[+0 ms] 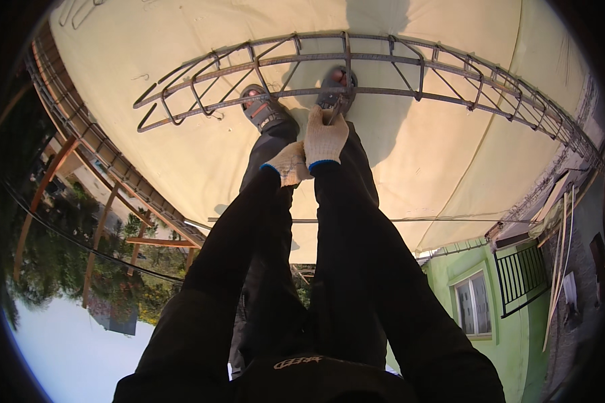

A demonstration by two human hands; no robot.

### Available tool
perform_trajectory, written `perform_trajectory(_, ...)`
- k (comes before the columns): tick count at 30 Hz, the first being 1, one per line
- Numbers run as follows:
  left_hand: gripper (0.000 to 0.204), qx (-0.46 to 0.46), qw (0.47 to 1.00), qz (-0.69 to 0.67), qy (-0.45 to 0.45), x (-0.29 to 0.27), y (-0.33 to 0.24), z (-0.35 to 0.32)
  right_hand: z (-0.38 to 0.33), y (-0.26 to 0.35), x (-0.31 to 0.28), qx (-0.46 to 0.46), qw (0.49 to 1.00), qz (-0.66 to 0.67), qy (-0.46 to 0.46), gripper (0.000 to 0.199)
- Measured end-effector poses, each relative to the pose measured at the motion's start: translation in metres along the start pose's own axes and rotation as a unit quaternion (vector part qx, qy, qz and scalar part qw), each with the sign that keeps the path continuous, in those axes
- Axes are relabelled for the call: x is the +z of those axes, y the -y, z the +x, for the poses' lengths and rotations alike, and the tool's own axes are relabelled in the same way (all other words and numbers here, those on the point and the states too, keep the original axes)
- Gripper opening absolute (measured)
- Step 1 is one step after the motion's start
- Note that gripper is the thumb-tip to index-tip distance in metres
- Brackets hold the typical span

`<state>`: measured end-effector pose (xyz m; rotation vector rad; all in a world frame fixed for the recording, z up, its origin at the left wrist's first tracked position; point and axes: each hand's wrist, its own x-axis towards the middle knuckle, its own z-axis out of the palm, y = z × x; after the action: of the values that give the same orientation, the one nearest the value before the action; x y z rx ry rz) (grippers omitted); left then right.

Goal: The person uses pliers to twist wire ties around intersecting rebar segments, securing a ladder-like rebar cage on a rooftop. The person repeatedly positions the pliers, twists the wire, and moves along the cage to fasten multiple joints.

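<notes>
Both arms in black sleeves stretch straight up the middle of the frame. The right hand (326,138), in a white knit glove, has its fingers closed on a bar of the rebar cage (356,60) lying across the concrete slab (181,121) at upper centre. The left hand (288,162) presses beside it, fingers curled; what it grips I cannot tell

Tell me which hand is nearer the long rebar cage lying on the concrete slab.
Right. The right hand, in a white knit glove, reaches up to the steel rebar cage near its lower bar. The left hand, gloved too, sits lower, beside the right wrist, clear of the bars.
</notes>
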<state>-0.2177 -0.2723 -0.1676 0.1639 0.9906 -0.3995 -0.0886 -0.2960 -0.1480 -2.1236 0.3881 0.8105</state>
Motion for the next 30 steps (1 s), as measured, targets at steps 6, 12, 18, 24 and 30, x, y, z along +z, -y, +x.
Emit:
perform_trajectory(6,0.033,0.025,0.989,-0.124,-0.079,0.011,0.026,0.055,0.025,-0.014,-0.008,-0.116,0.991,-0.063,0.014,0.027)
perform_trajectory(12,0.045,0.173,0.935,0.226,-0.209,0.091,0.019,0.004,0.021,0.001,-0.048,0.019,0.988,-0.04,0.149,0.024)
perform_trajectory(18,0.055,0.135,0.896,0.291,-0.308,0.105,0.022,-0.038,0.004,0.056,-0.058,0.251,0.926,0.142,0.243,0.024)
perform_trajectory(24,0.045,0.112,0.925,0.297,-0.209,0.081,0.034,-0.007,0.027,0.02,-0.044,0.226,0.945,0.016,0.235,0.024)
perform_trajectory(30,0.045,-0.031,0.942,0.267,-0.199,0.1,-0.001,-0.043,0.019,0.038,-0.042,0.198,0.955,-0.114,0.19,0.022)
